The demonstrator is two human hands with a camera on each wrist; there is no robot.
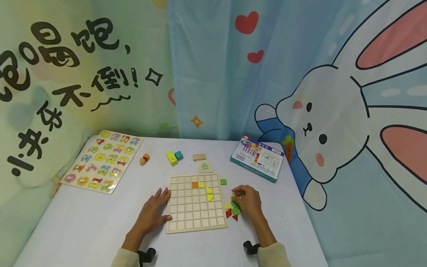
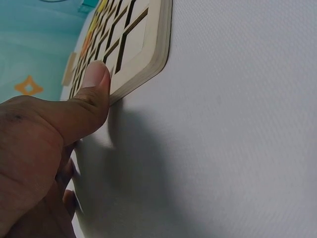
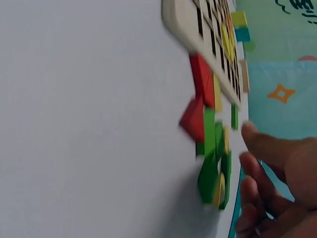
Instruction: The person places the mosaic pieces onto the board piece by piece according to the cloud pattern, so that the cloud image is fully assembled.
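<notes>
Head view: left hand point(image 1: 154, 211) flat, fingers relaxed, thumb pressing near-left edge of wooden grid board point(image 1: 195, 202) at table point(image 1: 100, 218) centre. Right hand point(image 1: 248, 202) curled over coloured pieces point(image 1: 233, 211) just right of board; can't tell if gripping any.

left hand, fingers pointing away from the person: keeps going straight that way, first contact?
Way looks free on the white table; the left hand slides along the wooden grid board's left edge. The small yellow bear figure lies roughly ahead; depth unclear.

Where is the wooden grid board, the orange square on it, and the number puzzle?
wooden grid board point(image 1: 195, 217), head view, on a bare cell in its lower middle.
orange square point(image 1: 195, 184), head view, on the middle of the piece.
number puzzle point(image 1: 102, 161), head view, on the middle of the board.
</notes>
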